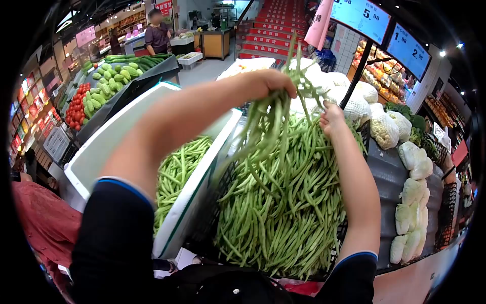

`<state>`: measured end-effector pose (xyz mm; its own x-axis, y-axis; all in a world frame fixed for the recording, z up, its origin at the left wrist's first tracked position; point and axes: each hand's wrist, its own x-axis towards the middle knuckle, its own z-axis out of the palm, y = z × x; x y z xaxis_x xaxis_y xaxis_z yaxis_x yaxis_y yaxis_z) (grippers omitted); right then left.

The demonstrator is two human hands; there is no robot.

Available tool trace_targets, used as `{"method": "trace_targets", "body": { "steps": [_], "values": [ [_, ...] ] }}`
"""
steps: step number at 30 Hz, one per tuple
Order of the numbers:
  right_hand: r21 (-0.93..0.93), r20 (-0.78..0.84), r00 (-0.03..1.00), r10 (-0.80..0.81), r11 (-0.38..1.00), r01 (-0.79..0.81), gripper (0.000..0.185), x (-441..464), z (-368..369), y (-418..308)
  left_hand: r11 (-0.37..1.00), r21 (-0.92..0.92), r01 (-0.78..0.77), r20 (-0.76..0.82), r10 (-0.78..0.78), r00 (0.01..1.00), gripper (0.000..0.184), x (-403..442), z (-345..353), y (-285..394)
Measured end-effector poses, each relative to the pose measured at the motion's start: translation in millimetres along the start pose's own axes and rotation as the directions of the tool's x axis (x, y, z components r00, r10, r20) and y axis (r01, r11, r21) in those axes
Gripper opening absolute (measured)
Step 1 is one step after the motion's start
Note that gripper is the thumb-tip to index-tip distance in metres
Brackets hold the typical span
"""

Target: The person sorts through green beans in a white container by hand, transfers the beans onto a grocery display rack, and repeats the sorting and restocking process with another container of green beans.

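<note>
My left hand [279,82] is closed around a bunch of long green beans [271,119] that hangs down, slightly blurred, over a heap. My right hand [331,117] is at the far right side of the heap, its fingers closed on the ends of some beans. Below both hands, the heap of green beans [283,218] fills a black crate. To its left stands a white foam box [116,137] with more green beans [177,175] inside.
Napa cabbages [412,218] lie along a grey shelf at right, near net-wrapped white vegetables [387,129]. A black pole [357,78] holds price screens [367,17]. Left are tomatoes [77,109] and pale green gourds [104,86]. A person [156,33] stands behind, by red stairs [271,33].
</note>
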<state>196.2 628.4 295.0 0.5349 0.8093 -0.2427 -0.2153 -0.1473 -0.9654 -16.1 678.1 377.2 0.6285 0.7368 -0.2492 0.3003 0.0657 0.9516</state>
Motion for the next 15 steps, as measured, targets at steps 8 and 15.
{"method": "trace_targets", "body": {
  "steps": [8, 15],
  "values": [
    [-0.623, 0.158, 0.973, -0.169, 0.747, 0.231, 0.052, -37.1, -22.2, 30.0, 0.896, 0.416, 0.152, -0.226, -0.060, 0.972, 0.020, 153.3, 48.7, -107.7],
    [-0.818, 0.484, 0.855, -0.185, 0.250, 0.518, 0.037, -60.4, 0.8, 23.9, 0.973, 0.154, 0.170, 0.000, -0.172, 0.985, 0.030, 116.0, 10.2, -99.3]
  ]
}}
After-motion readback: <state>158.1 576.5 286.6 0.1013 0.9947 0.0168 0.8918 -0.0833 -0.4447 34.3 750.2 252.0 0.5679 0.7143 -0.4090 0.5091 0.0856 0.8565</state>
